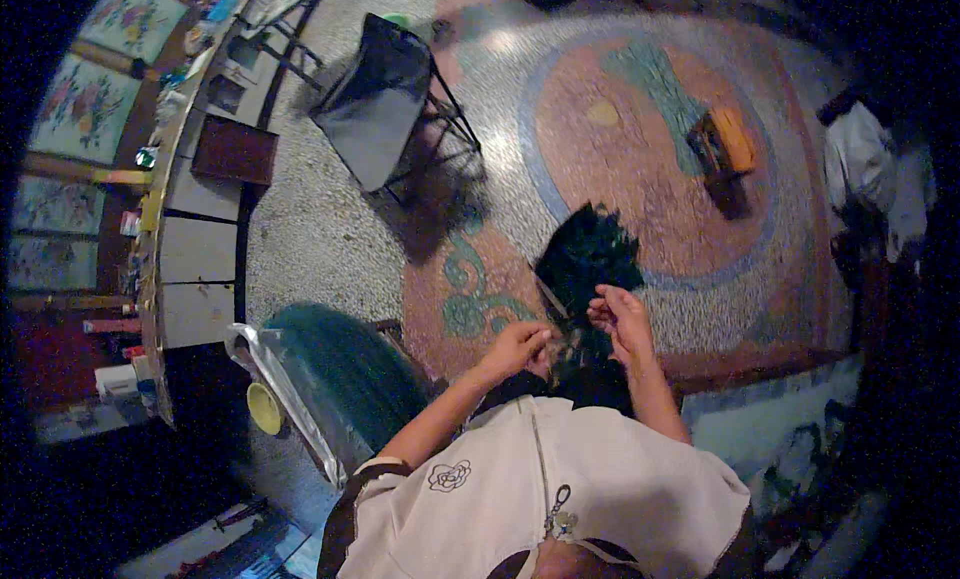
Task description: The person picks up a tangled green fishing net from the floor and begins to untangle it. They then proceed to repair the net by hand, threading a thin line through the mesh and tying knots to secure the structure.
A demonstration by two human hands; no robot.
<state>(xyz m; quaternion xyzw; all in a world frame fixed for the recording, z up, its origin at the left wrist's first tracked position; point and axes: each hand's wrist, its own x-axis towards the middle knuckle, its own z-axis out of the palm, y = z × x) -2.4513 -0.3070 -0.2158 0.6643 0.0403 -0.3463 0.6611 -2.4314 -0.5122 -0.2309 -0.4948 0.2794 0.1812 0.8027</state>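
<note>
My left hand (521, 350) is closed in front of my lap, its fingers curled and the thumb pressed to them. My right hand (622, 317) is raised a little farther out, fingers bent together in a pinch. Whatever either hand holds is too small and dim to make out. Just beyond them lies a dark, ragged-edged bundle (592, 251), perhaps of green strands or netting. A large dark green bundle (340, 364) of similar fine material stands at my left, partly in a clear plastic bag (285, 399).
A grey folding chair (375, 119) stands ahead to the left. A small wooden stool with an orange top (728, 144) is far right. A yellow-green bowl (265, 409) sits beside the plastic bag. White cabinets (203, 249) run along the left. The pebbled floor (310, 239) has coloured patterns.
</note>
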